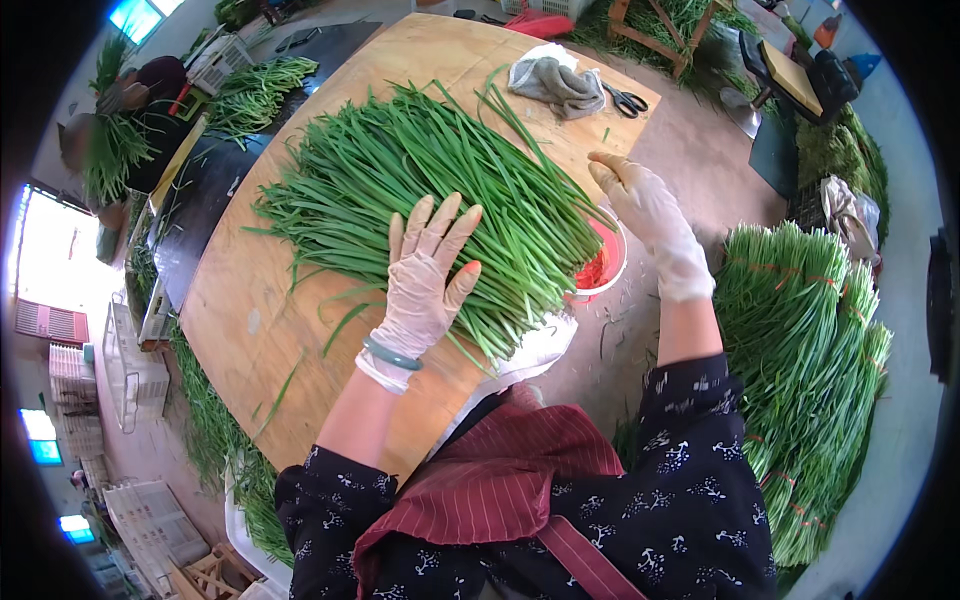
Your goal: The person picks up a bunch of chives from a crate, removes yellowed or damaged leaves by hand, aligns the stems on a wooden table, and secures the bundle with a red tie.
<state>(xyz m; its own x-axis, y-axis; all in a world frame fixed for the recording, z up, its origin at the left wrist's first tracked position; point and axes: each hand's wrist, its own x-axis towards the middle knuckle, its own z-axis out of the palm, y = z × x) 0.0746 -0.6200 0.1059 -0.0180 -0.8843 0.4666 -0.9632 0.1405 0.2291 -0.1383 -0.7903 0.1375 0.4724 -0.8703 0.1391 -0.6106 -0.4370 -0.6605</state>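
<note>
A thick pile of green garlic chives (442, 195) lies on the plywood tabletop (255, 322), leaves to the upper left, cut stem ends to the lower right. My left hand (431, 277), in a pale thin glove with a bracelet at the wrist, rests flat on the pile, fingers apart. Beyond the pile's right side my gloved right hand (645, 202) is raised, fingers extended and fairly close together; nothing shows in it. A pink-rimmed bowl (616, 251) holding red ties (592, 271) sits by the stem ends, partly hidden by them.
Black-handled scissors (628, 103) and a grey cloth (559, 84) lie at the table's far right corner. Tied chive bundles (795, 375) stack at the right. Another person (142, 97) holds greens at the upper left, by a dark table (202, 202). Plastic crates (135, 375) stand left.
</note>
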